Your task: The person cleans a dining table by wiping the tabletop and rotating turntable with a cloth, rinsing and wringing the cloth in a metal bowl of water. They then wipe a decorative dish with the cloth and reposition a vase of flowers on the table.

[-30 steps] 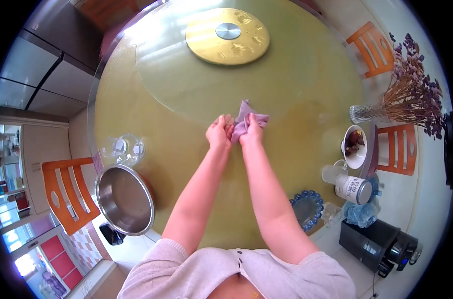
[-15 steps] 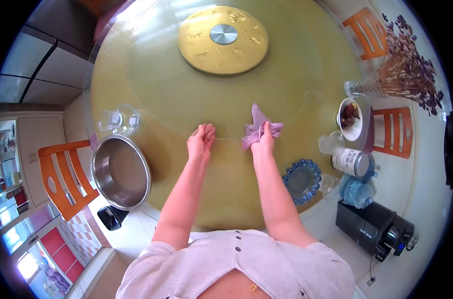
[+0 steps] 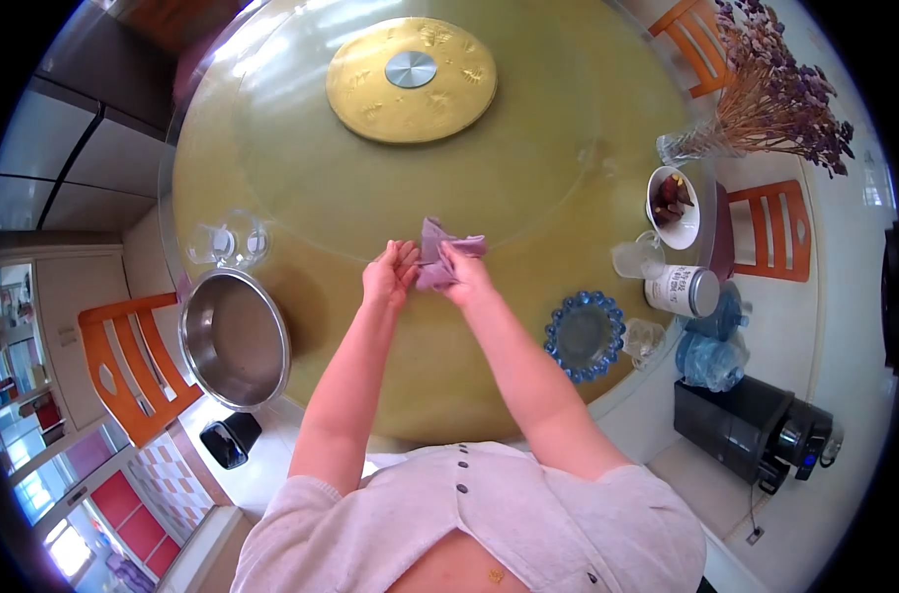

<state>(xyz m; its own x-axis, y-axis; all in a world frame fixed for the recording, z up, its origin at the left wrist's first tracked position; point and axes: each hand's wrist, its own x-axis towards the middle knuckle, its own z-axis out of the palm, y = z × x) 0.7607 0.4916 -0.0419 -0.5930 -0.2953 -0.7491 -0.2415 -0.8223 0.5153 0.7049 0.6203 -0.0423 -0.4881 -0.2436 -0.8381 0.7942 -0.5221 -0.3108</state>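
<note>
My right hand (image 3: 461,275) grips a crumpled purple cloth (image 3: 435,247) between thumb and fingers, above the table. Close on its left is my left hand (image 3: 390,273), palm partly up, with thumb and forefinger pinched together. Whatever the left fingers hold is too small to make out; a fine thread-like line ran from them toward the cloth half a second ago. The round glass-topped table (image 3: 370,188) lies under both hands.
A steel basin (image 3: 234,341) and a clear glass pitcher (image 3: 212,243) stand left. At right are a blue-beaded dish (image 3: 584,336), a labelled jar (image 3: 683,290), a white bowl (image 3: 684,229) of dark food and dried flowers (image 3: 775,94). A golden turntable (image 3: 360,89) sits farther back.
My right hand has brought the cloth leftward, right up beside my left hand. The gap between the hands has closed, and the thin line no longer shows. The view has shifted slightly.
</note>
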